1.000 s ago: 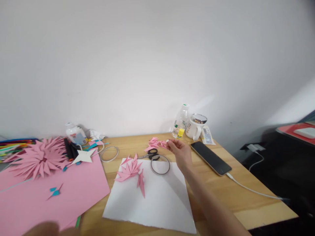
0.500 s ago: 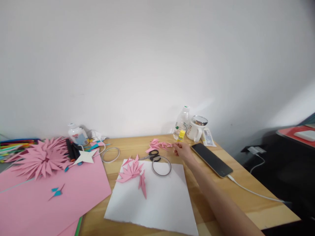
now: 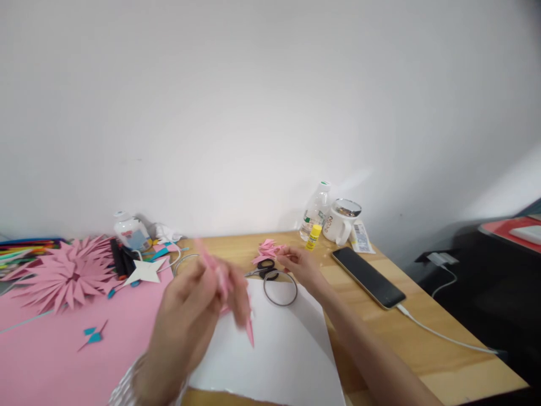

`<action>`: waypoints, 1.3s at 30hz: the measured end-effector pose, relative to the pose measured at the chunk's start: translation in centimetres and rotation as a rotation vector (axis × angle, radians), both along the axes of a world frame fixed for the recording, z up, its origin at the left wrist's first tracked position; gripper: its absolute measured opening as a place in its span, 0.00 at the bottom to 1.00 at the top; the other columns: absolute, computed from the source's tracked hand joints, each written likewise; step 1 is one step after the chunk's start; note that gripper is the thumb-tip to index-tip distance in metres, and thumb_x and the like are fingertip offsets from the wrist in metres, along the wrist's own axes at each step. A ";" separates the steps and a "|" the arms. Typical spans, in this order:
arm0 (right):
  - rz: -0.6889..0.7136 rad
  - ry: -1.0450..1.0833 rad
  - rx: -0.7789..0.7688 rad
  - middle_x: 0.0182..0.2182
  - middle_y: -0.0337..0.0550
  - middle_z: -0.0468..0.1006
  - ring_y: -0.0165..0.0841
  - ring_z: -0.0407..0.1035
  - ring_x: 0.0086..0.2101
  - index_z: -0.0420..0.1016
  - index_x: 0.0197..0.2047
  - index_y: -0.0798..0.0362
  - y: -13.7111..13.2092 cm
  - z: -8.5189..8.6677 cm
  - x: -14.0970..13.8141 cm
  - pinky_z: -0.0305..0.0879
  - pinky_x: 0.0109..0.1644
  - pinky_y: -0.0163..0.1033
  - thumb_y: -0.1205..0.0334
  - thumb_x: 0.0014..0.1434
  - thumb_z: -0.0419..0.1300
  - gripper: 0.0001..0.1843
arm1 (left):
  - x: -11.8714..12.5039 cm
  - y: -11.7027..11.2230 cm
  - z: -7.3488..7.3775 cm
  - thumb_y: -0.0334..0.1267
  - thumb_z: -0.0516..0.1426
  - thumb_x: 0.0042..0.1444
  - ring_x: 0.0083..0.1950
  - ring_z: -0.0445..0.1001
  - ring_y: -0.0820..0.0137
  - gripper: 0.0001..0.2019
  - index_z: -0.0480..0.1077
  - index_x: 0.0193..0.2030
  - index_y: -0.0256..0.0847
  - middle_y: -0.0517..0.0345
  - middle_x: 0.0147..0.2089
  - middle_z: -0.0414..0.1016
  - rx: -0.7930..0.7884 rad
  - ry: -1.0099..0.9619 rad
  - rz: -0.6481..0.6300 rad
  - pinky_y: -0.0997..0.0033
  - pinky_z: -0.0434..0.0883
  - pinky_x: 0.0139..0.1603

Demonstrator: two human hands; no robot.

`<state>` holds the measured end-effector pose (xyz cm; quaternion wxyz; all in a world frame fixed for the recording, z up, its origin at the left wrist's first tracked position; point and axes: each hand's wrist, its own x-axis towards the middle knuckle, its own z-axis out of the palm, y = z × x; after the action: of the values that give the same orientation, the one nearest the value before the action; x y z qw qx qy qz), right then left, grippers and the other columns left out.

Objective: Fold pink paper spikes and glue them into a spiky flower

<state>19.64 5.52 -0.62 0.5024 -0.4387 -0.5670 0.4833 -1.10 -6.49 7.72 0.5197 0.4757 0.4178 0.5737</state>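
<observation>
My left hand (image 3: 198,313) is raised over the white sheet (image 3: 287,349), blurred by motion, fingers closed around a long pink folded paper piece (image 3: 211,265). It hides most of the pink folded cluster on the sheet; one pink point (image 3: 250,334) shows below it. My right hand (image 3: 302,268) reaches to the small pile of pink folded pieces (image 3: 266,249) near the black-handled scissors (image 3: 267,267), fingers pinched at the pile's edge. A thin ring (image 3: 280,287) lies between the hands.
A large pink paper flower (image 3: 67,273) and a white paper star (image 3: 144,270) lie on pink sheets (image 3: 54,355) at left. A bottle (image 3: 316,211), glue stick (image 3: 313,237), mug (image 3: 340,223) and a charging phone (image 3: 367,276) are at the back right. A jar (image 3: 129,231) stands by the wall.
My left hand has come up from the lower left, holding a pink piece over the white sheet. My right hand went to the far pile and drew slightly left.
</observation>
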 end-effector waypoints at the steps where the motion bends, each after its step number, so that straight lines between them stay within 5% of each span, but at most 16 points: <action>1: 0.011 0.002 0.002 0.21 0.34 0.67 0.25 0.61 0.21 0.68 0.24 0.55 -0.1 0.1 -0.3 0.61 0.24 0.32 0.55 0.44 0.61 0.12 | 0.4 1.9 0.2 0.43 0.55 0.52 0.25 0.69 0.72 0.11 0.67 0.26 0.38 0.56 0.30 0.72 -0.017 -0.057 -0.005 0.69 0.69 0.27; 5: 0.030 0.025 -0.054 0.22 0.34 0.65 0.23 0.59 0.21 0.68 0.25 0.56 -0.3 -0.2 -1.0 0.60 0.23 0.30 0.54 0.44 0.61 0.12 | 0.6 7.3 -2.4 0.41 0.60 0.45 0.27 0.70 0.74 0.10 0.67 0.26 0.35 0.58 0.27 0.71 -0.147 -0.122 0.088 0.74 0.69 0.30; 11: 0.115 0.016 -0.049 0.19 0.34 0.65 0.23 0.59 0.20 0.67 0.25 0.56 -1.2 -0.7 -2.5 0.59 0.23 0.30 0.56 0.44 0.61 0.11 | -1.6 9.0 -6.9 0.40 0.60 0.44 0.27 0.71 0.74 0.10 0.67 0.31 0.36 0.61 0.28 0.70 -0.121 -0.094 0.225 0.71 0.71 0.31; 17: 0.124 0.098 -0.039 0.17 0.30 0.66 0.24 0.59 0.18 0.64 0.36 0.53 -1.4 -1.8 -3.5 0.59 0.23 0.31 0.58 0.44 0.62 0.16 | -1.3 8.8 -6.8 0.41 0.59 0.44 0.25 0.71 0.72 0.11 0.67 0.31 0.36 0.61 0.25 0.70 -0.122 -0.018 0.179 0.72 0.70 0.28; 26: 0.134 0.031 -0.074 0.21 0.35 0.66 0.24 0.60 0.20 0.67 0.24 0.55 -2.7 -1.7 -3.9 0.63 0.24 0.32 0.54 0.45 0.62 0.13 | -0.8 8.4 -6.9 0.42 0.56 0.48 0.16 0.64 0.77 0.11 0.66 0.34 0.37 0.65 0.18 0.67 -0.031 0.255 0.272 0.79 0.62 0.17; 30: 0.160 0.027 -0.047 0.23 0.35 0.65 0.25 0.61 0.24 0.68 0.29 0.53 -3.2 -2.0 -4.3 0.66 0.25 0.32 0.55 0.48 0.59 0.10 | -1.3 8.5 -6.9 0.42 0.55 0.49 0.18 0.66 0.76 0.10 0.65 0.34 0.37 0.64 0.21 0.68 0.015 0.310 0.343 0.77 0.65 0.20; 39: 0.187 -0.045 0.057 0.29 0.39 0.68 0.28 0.64 0.29 0.70 0.37 0.52 -4.1 -1.9 -4.4 0.64 0.28 0.32 0.61 0.48 0.60 0.11 | -1.7 8.6 -7.4 0.40 0.56 0.48 0.16 0.65 0.76 0.08 0.65 0.27 0.37 0.64 0.16 0.67 -0.015 0.301 0.220 0.78 0.63 0.18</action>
<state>15.28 1.45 -2.56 0.4546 -0.3803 -0.6303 0.5015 -2.79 2.10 0.29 0.3892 0.5036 0.5446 0.5462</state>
